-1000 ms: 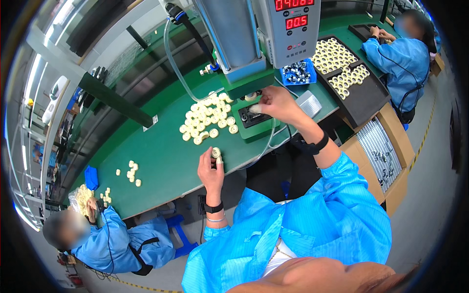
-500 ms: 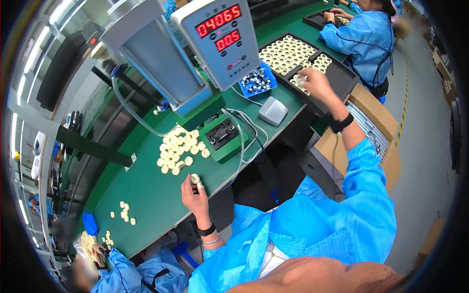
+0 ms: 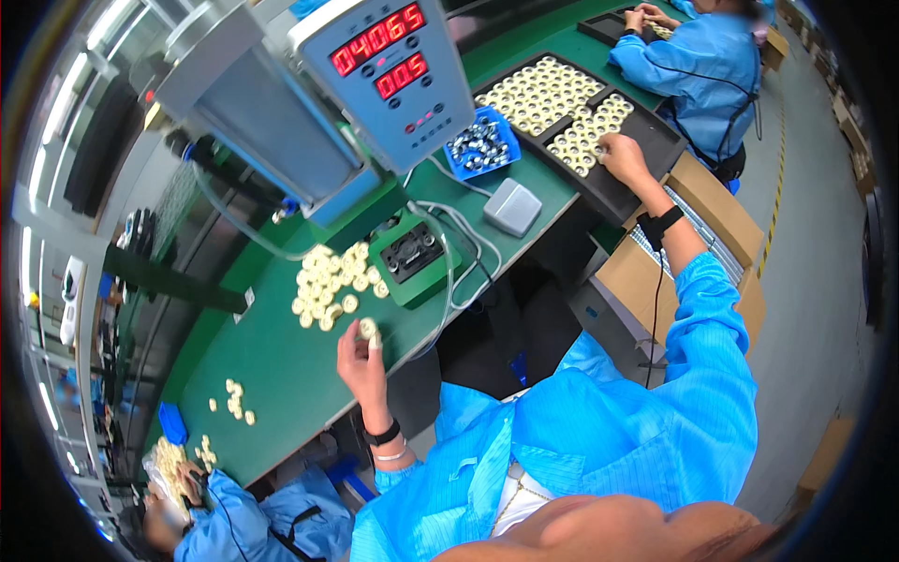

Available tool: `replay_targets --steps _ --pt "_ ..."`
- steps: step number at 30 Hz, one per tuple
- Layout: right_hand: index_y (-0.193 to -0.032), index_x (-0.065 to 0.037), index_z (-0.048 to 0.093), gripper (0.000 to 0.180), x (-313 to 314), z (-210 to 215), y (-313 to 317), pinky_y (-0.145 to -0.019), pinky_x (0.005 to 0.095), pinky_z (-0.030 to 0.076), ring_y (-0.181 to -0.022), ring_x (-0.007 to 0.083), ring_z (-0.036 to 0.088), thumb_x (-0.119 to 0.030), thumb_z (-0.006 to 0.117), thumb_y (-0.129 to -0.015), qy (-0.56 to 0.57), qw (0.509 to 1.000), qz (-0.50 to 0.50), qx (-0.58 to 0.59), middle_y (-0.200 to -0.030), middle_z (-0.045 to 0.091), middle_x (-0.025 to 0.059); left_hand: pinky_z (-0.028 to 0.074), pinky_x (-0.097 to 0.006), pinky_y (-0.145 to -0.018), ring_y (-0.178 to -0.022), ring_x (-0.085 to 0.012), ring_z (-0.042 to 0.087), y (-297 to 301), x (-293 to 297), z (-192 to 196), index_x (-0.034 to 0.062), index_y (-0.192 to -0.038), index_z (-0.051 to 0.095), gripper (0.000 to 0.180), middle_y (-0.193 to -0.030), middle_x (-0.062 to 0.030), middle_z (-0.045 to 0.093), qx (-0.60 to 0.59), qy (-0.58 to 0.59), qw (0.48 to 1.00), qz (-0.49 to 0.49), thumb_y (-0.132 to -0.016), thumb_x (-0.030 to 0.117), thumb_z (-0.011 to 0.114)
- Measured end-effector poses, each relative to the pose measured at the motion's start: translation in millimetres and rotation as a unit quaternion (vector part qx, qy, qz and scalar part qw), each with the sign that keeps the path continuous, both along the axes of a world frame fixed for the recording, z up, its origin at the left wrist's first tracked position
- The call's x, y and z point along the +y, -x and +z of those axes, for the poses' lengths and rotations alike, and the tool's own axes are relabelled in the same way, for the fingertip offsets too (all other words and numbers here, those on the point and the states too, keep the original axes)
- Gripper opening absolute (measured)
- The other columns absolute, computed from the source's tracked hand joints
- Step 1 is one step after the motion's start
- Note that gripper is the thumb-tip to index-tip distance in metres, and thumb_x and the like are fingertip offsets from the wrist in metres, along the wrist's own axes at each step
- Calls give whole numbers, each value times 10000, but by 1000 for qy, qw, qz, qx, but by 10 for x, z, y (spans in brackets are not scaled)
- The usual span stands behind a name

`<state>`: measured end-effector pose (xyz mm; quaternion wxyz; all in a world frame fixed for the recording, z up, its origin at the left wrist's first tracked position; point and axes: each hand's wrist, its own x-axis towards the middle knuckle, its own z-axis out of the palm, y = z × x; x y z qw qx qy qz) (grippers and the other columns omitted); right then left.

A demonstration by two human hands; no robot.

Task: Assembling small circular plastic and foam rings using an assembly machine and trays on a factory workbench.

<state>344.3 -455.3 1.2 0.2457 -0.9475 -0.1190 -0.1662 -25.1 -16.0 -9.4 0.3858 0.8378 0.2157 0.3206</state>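
My left hand point(image 3: 361, 370) is raised over the near edge of the green bench, its thumb and fingers closed round a small cream-coloured ring-shaped part point(image 3: 367, 328). A pale cover sits on one of its fingertips. To the right, my right hand point(image 3: 626, 159) reaches onto a black tray point(image 3: 646, 145), fingers bent together at the edge of the rows of cream ring parts point(image 3: 573, 148). Whatever its fingertips hold is hidden. A loose heap of similar cream parts point(image 3: 323, 281) lies beyond my left hand, beside a green press base with a black fixture point(image 3: 412, 251).
A press cylinder with a counter box point(image 3: 398, 112) stands over the fixture. Nearby are a blue bin of metal parts point(image 3: 482, 145), a grey foot pedal point(image 3: 513, 208) and looping cables. A carton of metal rods point(image 3: 712, 220) stands right. Co-workers in blue sit at both ends.
My right hand has moved slightly right and down to the edge of the rows of parts, uncovering those it hid. My left hand keeps the ring part. The whole view has shifted a little.
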Motion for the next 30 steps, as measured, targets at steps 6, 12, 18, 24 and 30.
replay_targets --steps 6,12,18,24,30 --pt "-988 -21 685 262 -164 -135 5 -786 395 518 -849 324 668 -59 659 -730 18 1000 -3 -9 -900 683 190 512 -276 -693 -804 -154 616 -538 -213 379 26 -1137 655 378 -952 -65 632 -38 -30 996 -79 -773 53 752" --pt "-1085 -12 656 345 -84 -59 130 -791 405 508 -848 318 659 -70 646 -745 -43 999 5 17 -917 677 180 483 -366 -787 -885 -263 614 -1014 -279 387 41 -1049 683 319 -914 -101 649 -31 -140 986 -80 -757 138 765" --pt "-1153 -27 640 368 75 48 407 -833 391 508 -895 295 655 -66 643 -787 -80 996 1 -37 -1081 659 164 471 -383 -813 -899 -282 588 -1259 -281 405 43 -1031 688 298 -921 -111 636 -6 -136 986 -95 -758 137 762" --pt "-1176 -32 637 364 663 408 729 -776 339 538 -972 237 667 -101 679 -821 -197 975 73 -76 -1168 659 130 475 -378 -808 -900 -283 589 -1344 -293 424 32 -1000 698 253 -940 -124 638 -1 -128 984 -127 -770 126 746" --pt "-1098 -34 681 316 1655 518 356 -794 389 533 -854 316 677 -74 687 -784 -57 968 236 -60 -935 698 173 437 -416 -954 -1115 -339 541 -1241 -190 415 66 -1190 652 395 -1181 -173 609 67 -146 972 -172 -803 128 700"
